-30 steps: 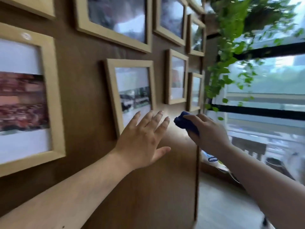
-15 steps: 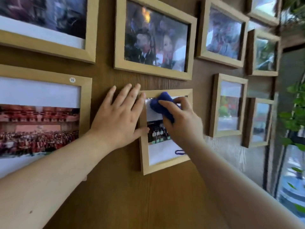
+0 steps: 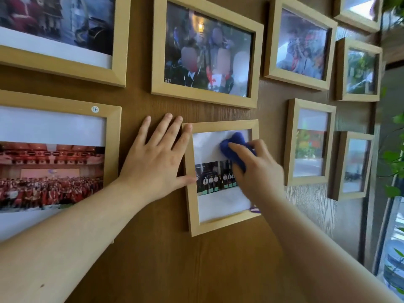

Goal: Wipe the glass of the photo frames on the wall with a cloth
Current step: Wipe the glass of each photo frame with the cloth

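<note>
Right hand [image 3: 260, 171] grips a fuzzy blue cloth [image 3: 235, 149] on the rectangular wooden frame's [image 3: 218, 226] glass; left hand [image 3: 155, 165] lies flat, open.

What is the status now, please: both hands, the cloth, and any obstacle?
Right hand presses blue cloth on small frame glass. Left hand flat on wall, fingers on frame's left edge. Nothing in the way.
</note>
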A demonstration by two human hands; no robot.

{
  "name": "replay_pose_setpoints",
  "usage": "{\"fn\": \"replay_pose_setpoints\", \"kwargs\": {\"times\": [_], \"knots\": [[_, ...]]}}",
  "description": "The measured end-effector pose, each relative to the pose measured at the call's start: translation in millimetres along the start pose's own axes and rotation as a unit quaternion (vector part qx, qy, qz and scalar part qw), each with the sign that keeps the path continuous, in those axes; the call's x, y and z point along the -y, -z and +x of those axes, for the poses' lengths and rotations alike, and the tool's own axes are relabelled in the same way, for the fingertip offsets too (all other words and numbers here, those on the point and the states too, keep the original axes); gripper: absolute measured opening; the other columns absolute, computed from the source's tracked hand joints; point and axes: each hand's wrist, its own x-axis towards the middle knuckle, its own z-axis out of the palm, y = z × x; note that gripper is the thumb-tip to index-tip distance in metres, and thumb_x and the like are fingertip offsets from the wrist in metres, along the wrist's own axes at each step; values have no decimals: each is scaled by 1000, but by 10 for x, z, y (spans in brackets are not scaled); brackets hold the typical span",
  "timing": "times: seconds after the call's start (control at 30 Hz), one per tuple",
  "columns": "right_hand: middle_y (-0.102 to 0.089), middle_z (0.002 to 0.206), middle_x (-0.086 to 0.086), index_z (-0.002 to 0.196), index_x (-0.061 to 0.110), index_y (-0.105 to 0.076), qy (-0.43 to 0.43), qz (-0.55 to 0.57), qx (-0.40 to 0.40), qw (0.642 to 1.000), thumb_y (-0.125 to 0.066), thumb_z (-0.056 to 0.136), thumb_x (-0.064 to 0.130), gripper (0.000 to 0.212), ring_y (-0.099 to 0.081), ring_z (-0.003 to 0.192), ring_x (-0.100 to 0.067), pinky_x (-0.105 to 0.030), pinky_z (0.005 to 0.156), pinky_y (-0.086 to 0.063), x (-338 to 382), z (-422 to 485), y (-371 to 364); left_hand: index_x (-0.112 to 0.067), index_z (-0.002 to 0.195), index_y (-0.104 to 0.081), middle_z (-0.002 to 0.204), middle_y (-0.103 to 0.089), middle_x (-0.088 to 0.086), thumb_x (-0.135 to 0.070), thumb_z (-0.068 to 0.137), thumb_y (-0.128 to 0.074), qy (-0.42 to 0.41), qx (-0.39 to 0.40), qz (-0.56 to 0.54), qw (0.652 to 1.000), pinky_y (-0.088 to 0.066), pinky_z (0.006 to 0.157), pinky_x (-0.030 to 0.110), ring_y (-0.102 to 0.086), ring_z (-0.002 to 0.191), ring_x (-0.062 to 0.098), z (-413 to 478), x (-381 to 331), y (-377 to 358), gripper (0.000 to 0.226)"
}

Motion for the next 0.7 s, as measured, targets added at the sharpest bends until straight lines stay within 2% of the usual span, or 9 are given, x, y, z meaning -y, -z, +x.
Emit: {"fn": "replay_pose_setpoints", "kwargs": {"times": [0.07, 0.13, 0.2, 0.3, 0.37, 0.43, 0.57, 0.63, 0.7], "knots": [[-56, 108, -9, 123, 23, -56, 76, 24, 28, 996, -58, 84, 26, 39, -56, 74, -21, -26, 50, -44, 243, -84, -87, -13, 151, -9, 159, -20, 16, -81, 72, -29, -1, -9, -4, 1000, -9, 119, 58, -9, 148, 31, -7, 3, -8, 106], [-56, 107, -9, 124, 22, -55, 110, 17, 49, 993, -56, 86, 26, 39, -56, 77, -21, -27, 50, -46, 303, -146, -115, -13, 151, -8, 159, -20, 16, -80, 72, -30, -2, -15, -7, 1000, -8, 119, 58, -9, 148, 31, -7, -1, -20, 106], [-57, 103, -9, 122, 22, -58, 88, -13, 43, 995, -60, 84, 24, 37, -56, 75, -22, -26, 49, -43, 159, -166, -67, -14, 151, -7, 160, -18, 16, -81, 72, -31, -2, -15, -10, 1000, -7, 119, 58, -7, 149, 31, -3, -3, -33, 107], [-57, 100, -8, 117, 22, -62, -20, -53, 23, 998, -65, 81, 18, 36, -58, 77, -28, -28, 49, -42, -149, -212, 33, -13, 151, -5, 161, -15, 16, -82, 72, -28, -1, -17, -10, 1000, -5, 119, 58, -4, 149, 31, -4, 4, -42, 107], [-56, 102, -7, 119, 22, -60, -48, -52, 25, 997, -65, 81, 19, 38, -57, 76, -27, -27, 50, -39, -168, -256, 43, -13, 151, -3, 161, -14, 16, -82, 72, -27, 1, -18, -11, 1000, -5, 119, 58, -3, 149, 31, -6, 6, -42, 107], [-56, 103, -7, 120, 20, -59, 6, -19, 39, 999, -66, 80, 21, 40, -56, 71, -24, -25, 49, -36, 13, -325, -3, -13, 151, -4, 160, -15, 16, -81, 73, -31, 3, -20, -12, 1000, -5, 119, 58, -4, 149, 31, -5, 4, -41, 107], [-55, 104, -10, 124, 19, -51, 163, -6, 132, 978, -57, 86, 23, 38, -54, 74, -21, -33, 49, -49, 235, -504, -77, -12, 151, -5, 159, -19, 17, -80, 72, -33, 0, -25, -6, 1000, -8, 118, 59, -8, 148, 33, -5, -6, -46, 107], [-57, 102, -10, 121, 19, -55, 147, -26, 138, 979, -58, 86, 20, 35, -56, 77, -24, -35, 51, -51, 73, -522, -36, -12, 151, -7, 159, -20, 18, -81, 72, -35, 0, -24, -8, 1000, -9, 118, 59, -9, 148, 33, 1, -5, -57, 108], [-58, 100, -11, 117, 18, -61, 87, -43, 129, 987, -62, 83, 16, 34, -58, 76, -29, -38, 49, -51, -114, -546, 27, -12, 151, -10, 159, -21, 17, -80, 72, -38, -1, -25, -11, 1000, -9, 118, 60, -10, 148, 32, 5, -4, -69, 108]]}}
